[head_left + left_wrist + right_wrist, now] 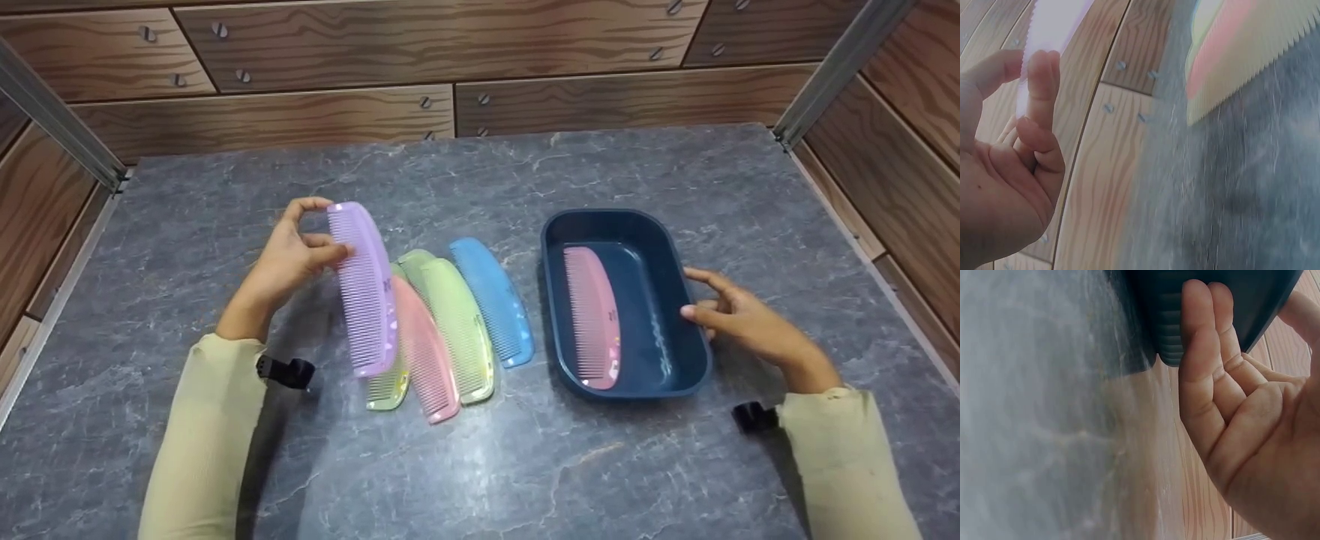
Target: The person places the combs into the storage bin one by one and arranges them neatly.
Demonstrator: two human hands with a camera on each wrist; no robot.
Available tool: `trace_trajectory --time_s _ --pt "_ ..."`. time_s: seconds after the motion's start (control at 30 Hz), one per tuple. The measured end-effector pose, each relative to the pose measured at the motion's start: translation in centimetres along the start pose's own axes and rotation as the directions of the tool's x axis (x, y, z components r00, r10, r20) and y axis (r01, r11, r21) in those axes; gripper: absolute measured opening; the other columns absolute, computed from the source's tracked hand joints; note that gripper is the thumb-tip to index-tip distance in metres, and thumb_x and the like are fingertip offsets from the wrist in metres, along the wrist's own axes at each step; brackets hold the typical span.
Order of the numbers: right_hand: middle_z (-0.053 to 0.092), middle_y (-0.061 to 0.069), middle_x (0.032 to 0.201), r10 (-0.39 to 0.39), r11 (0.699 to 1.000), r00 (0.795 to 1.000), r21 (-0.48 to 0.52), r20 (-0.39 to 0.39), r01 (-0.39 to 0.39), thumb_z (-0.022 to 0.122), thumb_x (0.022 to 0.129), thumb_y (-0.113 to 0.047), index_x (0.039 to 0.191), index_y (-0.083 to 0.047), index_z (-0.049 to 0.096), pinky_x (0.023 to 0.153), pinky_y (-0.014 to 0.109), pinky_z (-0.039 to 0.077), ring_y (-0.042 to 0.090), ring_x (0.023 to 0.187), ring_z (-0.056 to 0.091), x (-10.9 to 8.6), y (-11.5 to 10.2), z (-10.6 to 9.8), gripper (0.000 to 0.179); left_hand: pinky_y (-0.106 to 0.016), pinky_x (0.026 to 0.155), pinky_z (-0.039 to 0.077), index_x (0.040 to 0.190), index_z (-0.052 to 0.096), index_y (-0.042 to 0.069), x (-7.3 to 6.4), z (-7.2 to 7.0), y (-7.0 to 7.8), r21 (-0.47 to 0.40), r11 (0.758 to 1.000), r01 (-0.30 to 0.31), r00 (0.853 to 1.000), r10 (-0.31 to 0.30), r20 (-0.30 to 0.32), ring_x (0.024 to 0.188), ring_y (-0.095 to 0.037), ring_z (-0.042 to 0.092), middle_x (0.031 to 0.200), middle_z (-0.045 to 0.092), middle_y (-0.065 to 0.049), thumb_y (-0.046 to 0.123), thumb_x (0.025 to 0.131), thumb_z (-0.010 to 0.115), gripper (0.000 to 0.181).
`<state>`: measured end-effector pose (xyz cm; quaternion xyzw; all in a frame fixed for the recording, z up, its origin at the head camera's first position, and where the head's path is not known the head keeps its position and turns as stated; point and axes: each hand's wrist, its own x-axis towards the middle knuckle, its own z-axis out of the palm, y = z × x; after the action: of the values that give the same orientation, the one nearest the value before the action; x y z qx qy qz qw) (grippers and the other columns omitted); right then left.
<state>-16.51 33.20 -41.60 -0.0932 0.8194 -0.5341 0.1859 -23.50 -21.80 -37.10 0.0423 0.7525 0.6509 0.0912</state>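
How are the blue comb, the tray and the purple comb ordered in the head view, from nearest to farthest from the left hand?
1. Purple comb, held by the left hand.
2. Blue comb, right of the purple comb.
3. Tray, farther right, beyond the blue comb.

A hand could pass over bare tabletop [600,169] behind or in front of the blue tray [643,322], but the blue comb [495,304] crowds its left and the right hand [742,319] blocks its right.

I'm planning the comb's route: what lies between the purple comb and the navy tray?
The head view shows a pink comb, green combs and a blue comb lying between the purple comb and the navy tray.
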Motion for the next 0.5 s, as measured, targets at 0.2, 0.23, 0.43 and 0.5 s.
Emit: trace_trajectory --time_s 0.2,0.23,0.43,0.5 --pt "0.072 -0.007 0.095 -0.015 0.999 1.000 0.035 0.020 0.015 0.050 0.099 -0.010 0.149 0.005 0.012 0.064 0.027 0.055 0.008 0.067 0.064 0.0 -0.1 -0.1 0.064 -0.017 0.049 0.040 0.125 0.034 0.015 0.3 2.1 0.4 -0.059 0.998 -0.016 1.000 0.016 -0.009 0.054 -0.005 0.057 0.067 0.066 0.006 -0.007 0.083 0.063 0.055" --pt "0.072 -0.007 0.095 -0.017 0.999 1.000 0.034 0.021 0.016 0.050 0.099 -0.010 0.149 0.005 0.013 0.064 0.027 0.054 0.008 0.067 0.064 0.0 -0.1 -0.1 0.064 -0.016 0.049 0.039 0.126 0.034 0.014 0.3 2.5 0.5 -0.067 0.998 -0.019 1.000 0.018 -0.014 0.054 -0.005 0.056 0.067 0.066 0.006 -0.007 0.083 0.063 0.055" --pt "0.071 -0.008 0.092 -0.020 0.999 1.000 0.025 0.007 0.020 0.050 0.099 -0.010 0.149 0.004 0.016 0.064 0.026 0.053 0.006 0.066 0.061 0.0 -0.1 -0.1 0.062 -0.016 0.048 0.035 0.131 0.030 0.012 0.6 4.4 1.1 -0.074 0.997 -0.025 0.999 0.023 -0.030 0.054 -0.004 0.052 0.067 0.063 0.006 -0.006 0.084 0.061 0.059" --pt "0.070 -0.008 0.092 -0.017 1.000 1.000 0.023 0.002 0.017 0.050 0.099 -0.010 0.149 0.004 0.016 0.064 0.026 0.053 0.006 0.066 0.060 -0.1 -0.1 -0.1 0.062 -0.016 0.049 0.035 0.133 0.029 0.013 0.7 4.9 1.2 -0.078 0.997 -0.026 0.999 0.025 -0.021 0.055 -0.005 0.053 0.067 0.062 0.006 -0.006 0.085 0.061 0.060"
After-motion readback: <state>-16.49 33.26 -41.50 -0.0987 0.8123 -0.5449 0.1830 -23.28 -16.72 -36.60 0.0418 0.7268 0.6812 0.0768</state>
